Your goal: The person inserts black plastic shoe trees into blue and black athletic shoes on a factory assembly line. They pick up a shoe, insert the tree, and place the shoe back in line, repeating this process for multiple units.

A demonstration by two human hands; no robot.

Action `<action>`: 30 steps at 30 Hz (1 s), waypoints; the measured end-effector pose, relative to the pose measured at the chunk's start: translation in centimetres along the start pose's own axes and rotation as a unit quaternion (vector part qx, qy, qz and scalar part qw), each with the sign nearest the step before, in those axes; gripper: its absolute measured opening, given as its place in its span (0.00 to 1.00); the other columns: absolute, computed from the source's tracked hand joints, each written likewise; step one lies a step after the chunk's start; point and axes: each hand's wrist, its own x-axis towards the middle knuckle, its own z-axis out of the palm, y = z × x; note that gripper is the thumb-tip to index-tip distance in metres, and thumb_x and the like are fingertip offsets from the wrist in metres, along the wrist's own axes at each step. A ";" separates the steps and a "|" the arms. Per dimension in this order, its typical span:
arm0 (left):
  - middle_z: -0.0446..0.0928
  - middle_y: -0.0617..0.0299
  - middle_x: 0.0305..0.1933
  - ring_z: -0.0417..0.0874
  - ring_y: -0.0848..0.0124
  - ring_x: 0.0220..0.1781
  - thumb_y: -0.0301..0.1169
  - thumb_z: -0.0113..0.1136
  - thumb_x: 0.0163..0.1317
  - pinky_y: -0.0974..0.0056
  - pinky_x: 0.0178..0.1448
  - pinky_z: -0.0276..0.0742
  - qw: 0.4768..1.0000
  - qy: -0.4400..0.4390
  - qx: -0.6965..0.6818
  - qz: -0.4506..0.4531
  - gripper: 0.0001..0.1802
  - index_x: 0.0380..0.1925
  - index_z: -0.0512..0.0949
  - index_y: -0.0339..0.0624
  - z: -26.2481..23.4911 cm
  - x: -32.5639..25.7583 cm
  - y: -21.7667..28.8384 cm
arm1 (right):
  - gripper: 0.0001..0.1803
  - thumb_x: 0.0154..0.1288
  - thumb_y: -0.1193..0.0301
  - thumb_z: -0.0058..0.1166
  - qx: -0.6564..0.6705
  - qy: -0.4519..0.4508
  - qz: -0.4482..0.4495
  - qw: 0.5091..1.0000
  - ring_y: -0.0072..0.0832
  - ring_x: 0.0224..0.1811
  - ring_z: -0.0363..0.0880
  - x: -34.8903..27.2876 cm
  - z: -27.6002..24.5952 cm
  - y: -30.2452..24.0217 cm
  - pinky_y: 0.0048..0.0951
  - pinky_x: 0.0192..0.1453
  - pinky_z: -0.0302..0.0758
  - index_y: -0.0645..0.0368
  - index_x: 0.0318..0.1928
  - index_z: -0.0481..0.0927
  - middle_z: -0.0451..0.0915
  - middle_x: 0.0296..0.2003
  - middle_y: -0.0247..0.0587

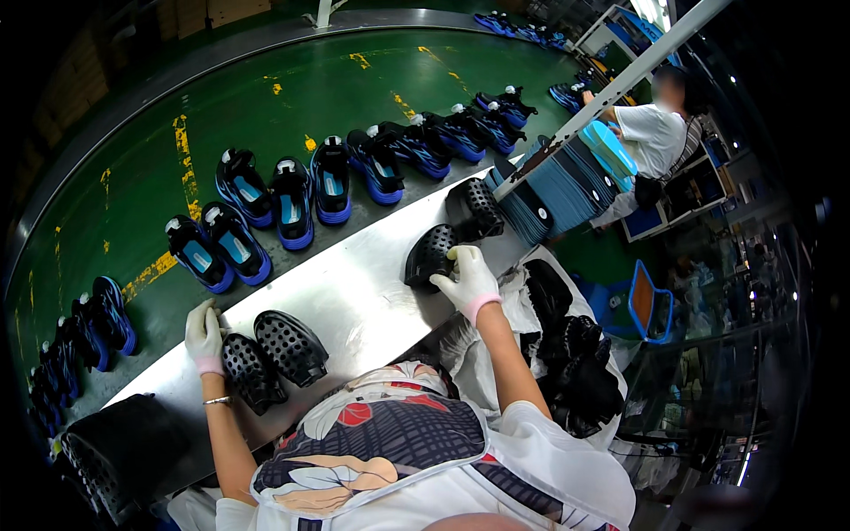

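My right hand (471,283), in a white glove with a pink cuff, grips the near end of a black perforated shoe form (430,252) on the metal bench (363,288). Just beyond it sits a second dark perforated form (475,209). My left hand (204,336), gloved the same way, is at the bench's far edge with its fingers stretched out. Nothing shows in it. Close to its right lie a pair of black perforated forms, the left form (251,372) and the right form (290,347).
Beyond the bench, black and blue sneakers (329,177) line a belt over green flooring. Stacked blue insoles (562,190) stand at the bench's right end beside a slanted white post (611,93). Another person (651,137) works there. A white bag (567,345) holds black forms; a dark bin (124,451) stands lower left.
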 end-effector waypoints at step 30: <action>0.79 0.59 0.44 0.82 0.76 0.33 0.25 0.51 0.67 0.73 0.31 0.77 0.997 0.021 0.037 0.058 0.11 0.46 0.80 0.37 2.0 0.3 -0.5 | 0.27 0.49 0.61 0.69 0.001 -0.008 0.013 1.000 0.43 0.48 0.76 1.2 -0.5 1.4 0.37 0.53 0.74 0.59 0.47 0.73 0.73 0.48 0.47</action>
